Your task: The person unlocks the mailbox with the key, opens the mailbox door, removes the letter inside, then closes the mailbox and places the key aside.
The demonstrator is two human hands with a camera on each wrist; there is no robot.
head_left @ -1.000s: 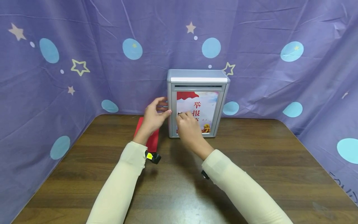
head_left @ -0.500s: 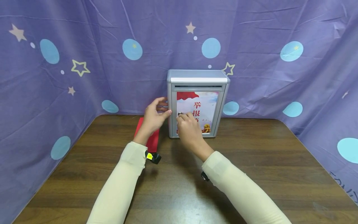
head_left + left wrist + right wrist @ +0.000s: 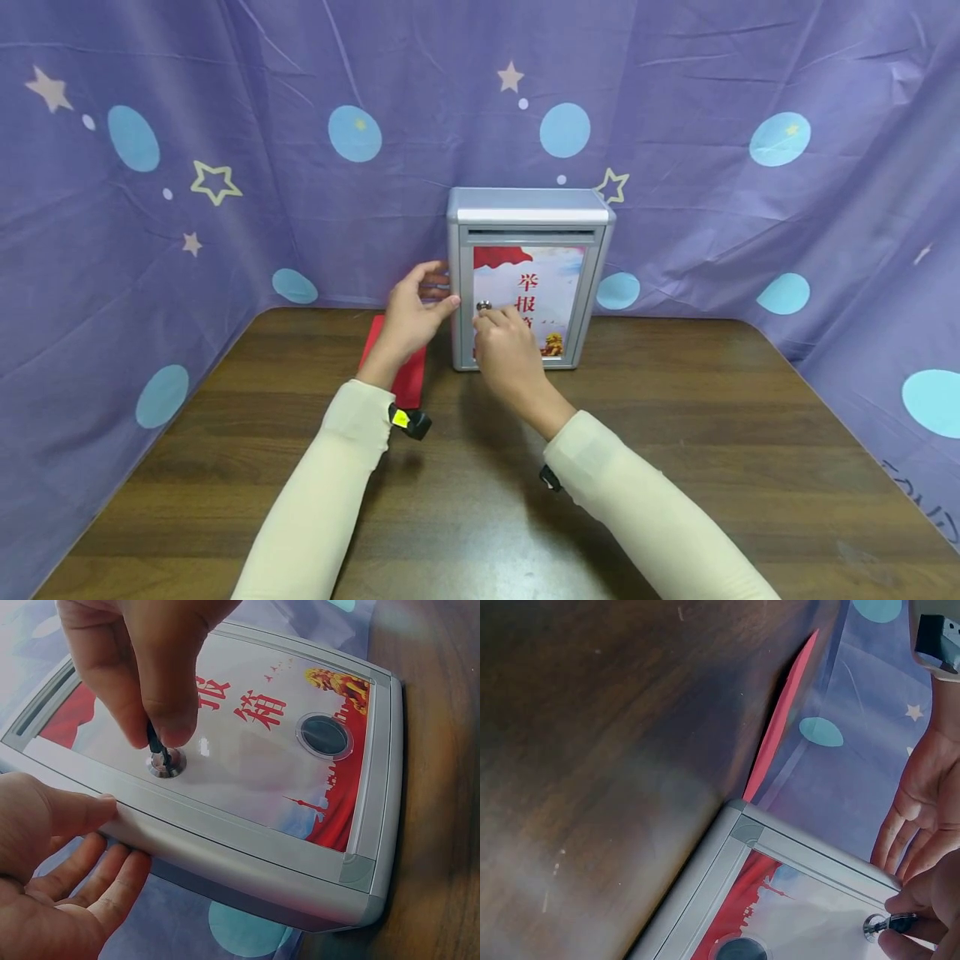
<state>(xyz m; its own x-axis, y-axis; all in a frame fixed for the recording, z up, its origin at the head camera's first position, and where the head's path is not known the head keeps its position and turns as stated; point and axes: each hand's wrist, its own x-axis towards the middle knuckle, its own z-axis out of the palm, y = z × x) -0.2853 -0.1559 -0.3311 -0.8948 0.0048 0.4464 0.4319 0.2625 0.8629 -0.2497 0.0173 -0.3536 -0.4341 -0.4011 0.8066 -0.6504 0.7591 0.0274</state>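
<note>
A grey metal suggestion box (image 3: 534, 202) with red Chinese characters on its front panel stands upright at the back of the table. My right hand (image 3: 512, 348) pinches a black-headed key (image 3: 904, 923) between thumb and curled index finger. The key's metal part points at the round silver lock (image 3: 166, 763) on the panel and meets it in both wrist views. On the box's left side, my left hand (image 3: 414, 315) rests its thumb tip on the front edge, while its other fingers, loosely bent, lie along the side wall.
A flat red envelope (image 3: 409, 379) lies on the wooden table (image 3: 675, 467), partly under the left forearm in the head view. A purple curtain (image 3: 420, 67) with stars and dots hangs right behind the box. A slot (image 3: 531, 232) runs across its upper front.
My right hand has shifted slightly down and away from the lock, so more of the lock shows. The left hand has stayed at the box's side.
</note>
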